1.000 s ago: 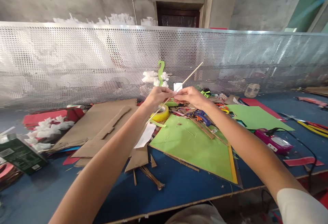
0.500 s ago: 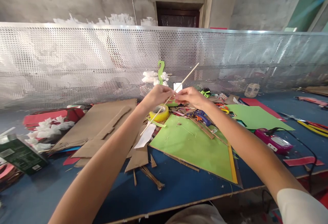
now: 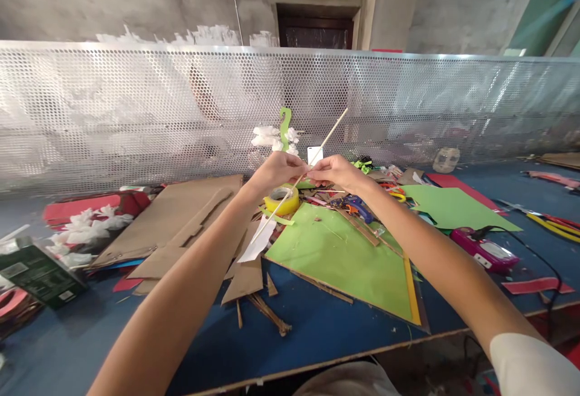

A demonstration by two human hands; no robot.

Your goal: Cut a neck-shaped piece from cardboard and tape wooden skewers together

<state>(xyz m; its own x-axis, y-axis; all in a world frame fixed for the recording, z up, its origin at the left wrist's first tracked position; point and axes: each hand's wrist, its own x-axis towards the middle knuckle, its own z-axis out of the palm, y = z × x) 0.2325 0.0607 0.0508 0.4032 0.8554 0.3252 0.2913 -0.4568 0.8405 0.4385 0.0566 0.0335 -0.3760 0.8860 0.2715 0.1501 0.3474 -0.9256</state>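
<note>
Both my arms reach out over a blue table point(image 3: 317, 329). My left hand point(image 3: 277, 171) and my right hand point(image 3: 336, 171) meet in the air, each pinching the same thin wooden stick point(image 3: 328, 134). The stick slants from upper right, above the hands, down to lower left, ending over a white paper scrap point(image 3: 257, 243). Just below the hands lies a yellow tape roll point(image 3: 281, 199) and a green cardboard sheet point(image 3: 348, 257) with a yellow edge.
Brown cardboard pieces point(image 3: 181, 227) cover the left of the table, with red sheets and white crumpled bits point(image 3: 90, 222). A blue glue gun point(image 3: 356, 205), a green sheet point(image 3: 446, 205) and a pink device with a cable point(image 3: 483, 249) lie right. A perforated metal fence point(image 3: 136, 112) runs behind.
The stick has tilted steeper, its upper tip shifting left and its lower end dropping toward the white scrap. The hands stay together in about the same place.
</note>
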